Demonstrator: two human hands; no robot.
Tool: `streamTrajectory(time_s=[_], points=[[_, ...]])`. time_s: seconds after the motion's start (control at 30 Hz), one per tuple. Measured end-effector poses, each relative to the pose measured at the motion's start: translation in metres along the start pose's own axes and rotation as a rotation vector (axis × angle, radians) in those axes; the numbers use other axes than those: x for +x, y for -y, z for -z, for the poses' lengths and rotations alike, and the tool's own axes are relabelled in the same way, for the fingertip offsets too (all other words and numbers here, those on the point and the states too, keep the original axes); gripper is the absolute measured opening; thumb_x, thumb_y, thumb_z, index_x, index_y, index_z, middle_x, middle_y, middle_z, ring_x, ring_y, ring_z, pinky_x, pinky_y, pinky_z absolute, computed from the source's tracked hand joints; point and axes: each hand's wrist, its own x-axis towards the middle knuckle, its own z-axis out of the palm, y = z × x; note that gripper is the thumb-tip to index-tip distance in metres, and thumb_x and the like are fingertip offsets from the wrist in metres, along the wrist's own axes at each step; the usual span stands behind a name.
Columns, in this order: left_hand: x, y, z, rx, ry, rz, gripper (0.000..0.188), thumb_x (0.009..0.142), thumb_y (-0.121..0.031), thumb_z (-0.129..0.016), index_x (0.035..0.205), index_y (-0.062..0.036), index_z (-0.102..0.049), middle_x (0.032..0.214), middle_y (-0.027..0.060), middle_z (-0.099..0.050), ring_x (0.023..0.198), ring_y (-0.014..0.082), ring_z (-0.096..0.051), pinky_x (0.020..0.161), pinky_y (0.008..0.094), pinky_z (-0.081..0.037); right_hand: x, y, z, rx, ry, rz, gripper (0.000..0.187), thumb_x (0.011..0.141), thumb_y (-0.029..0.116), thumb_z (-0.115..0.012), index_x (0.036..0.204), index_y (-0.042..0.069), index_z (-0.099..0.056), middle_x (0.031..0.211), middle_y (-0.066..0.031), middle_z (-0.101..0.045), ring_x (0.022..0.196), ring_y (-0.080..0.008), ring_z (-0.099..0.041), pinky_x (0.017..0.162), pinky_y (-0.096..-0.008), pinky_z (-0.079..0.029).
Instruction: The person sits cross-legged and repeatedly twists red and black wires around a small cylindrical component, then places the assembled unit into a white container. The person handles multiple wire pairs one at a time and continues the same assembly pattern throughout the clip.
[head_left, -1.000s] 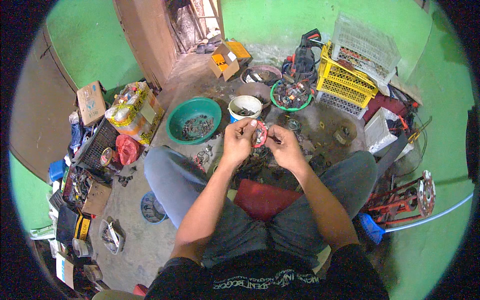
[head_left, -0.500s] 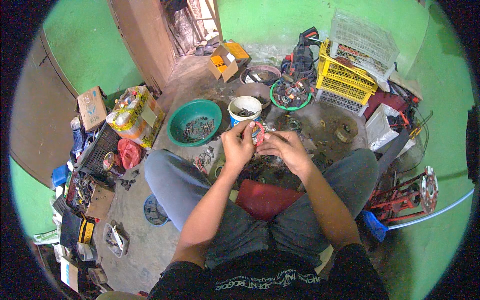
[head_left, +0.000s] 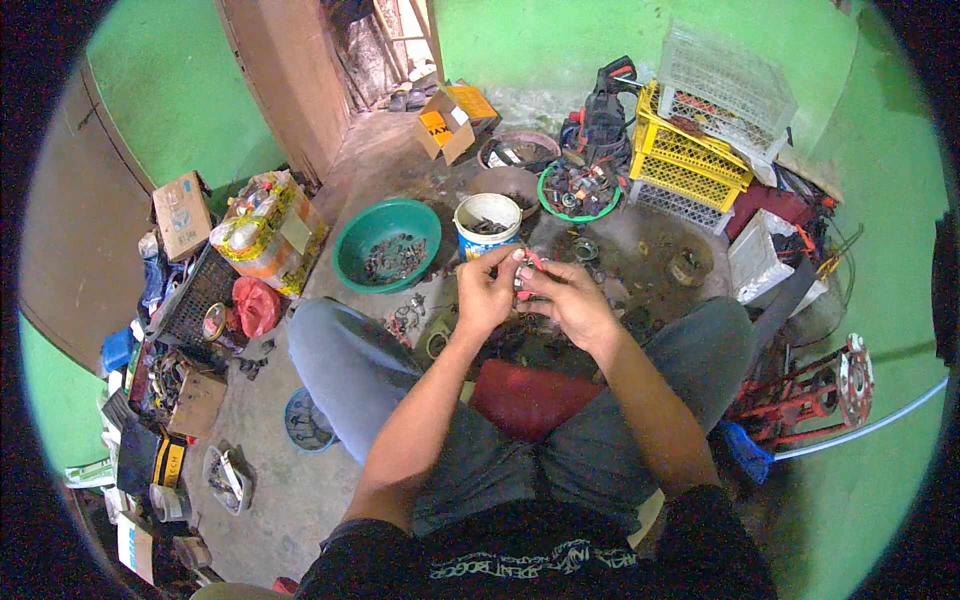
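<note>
In front of my knees, both hands are pinched together around a small red curved piece (head_left: 531,261). My left hand (head_left: 485,297) grips it with thumb and fingertips, and my right hand (head_left: 574,306) closes on its other side. Fingers cover much of the piece, so its exact kind is unclear; a bit of pale metal seems to show beside it. Just beyond my hands stands a white and blue bucket (head_left: 467,240) containing dark small parts. A green basin (head_left: 350,262) with several small dark pieces sits to its left.
Under my hands lies a dark red flat block (head_left: 535,398). Beyond are a green-rimmed basket (head_left: 547,200) of parts, an open carton (head_left: 453,148) and yellow crates (head_left: 690,163). Boxes and a black crate (head_left: 190,305) crowd the left; a red metal frame (head_left: 810,405) stands right.
The red piece has turned between my fingers and less of its ring shape shows. My right hand has moved slightly left, its fingers now closer around the piece.
</note>
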Motion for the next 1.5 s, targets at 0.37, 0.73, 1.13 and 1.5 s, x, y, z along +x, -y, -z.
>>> streamTrajectory(time_s=[0.37,0.73,1.13,1.5], points=[[0.003,-0.008,0.012,0.254,-0.136,-0.341,0.014,0.091,-0.008,-0.064,0.094,0.0027,-0.072,0.079,0.0206,-0.070,0.070,0.0279,-0.071,0.065,0.0361,-0.053,-0.004,0.003,-0.011,-0.639,-0.276,0.394,0.020,0.090,0.009,-0.068,0.108,0.000,-0.070,0.078,-0.0085,-0.069,0.062,-0.0126,-0.062,0.056,-0.0328,-0.051],[0.015,0.007,0.023,0.135,-0.003,-0.026,0.024,0.096,-0.018,-0.062,0.101,0.0033,-0.072,0.087,0.0138,-0.074,0.074,0.0155,-0.065,0.071,0.0331,-0.051,-0.003,0.037,0.033,0.593,0.441,-0.182,0.024,0.097,0.010,-0.056,0.120,0.006,-0.058,0.071,0.0038,-0.052,0.049,-0.0047,-0.039,0.050,-0.0209,-0.035],[0.010,-0.015,0.023,0.045,0.240,0.430,0.028,0.098,-0.028,-0.061,0.100,-0.0017,-0.071,0.076,0.0004,-0.064,0.069,0.0102,-0.054,0.065,0.0287,-0.044,-0.013,0.040,0.023,-1.288,-0.205,0.651,0.007,0.088,0.011,-0.067,0.093,0.006,-0.068,0.090,-0.0113,-0.070,0.084,-0.0317,-0.065,0.075,-0.0404,-0.050],[0.009,-0.020,0.026,-0.067,0.340,0.103,0.027,0.100,-0.019,-0.059,0.085,0.0002,-0.071,0.071,0.0014,-0.065,0.064,0.0077,-0.054,0.059,0.0269,-0.044,-0.008,0.046,0.026,-1.414,-0.381,0.957,0.008,0.082,0.009,-0.072,0.089,0.006,-0.071,0.086,-0.0085,-0.070,0.083,-0.0299,-0.062,0.074,-0.0398,-0.049]])
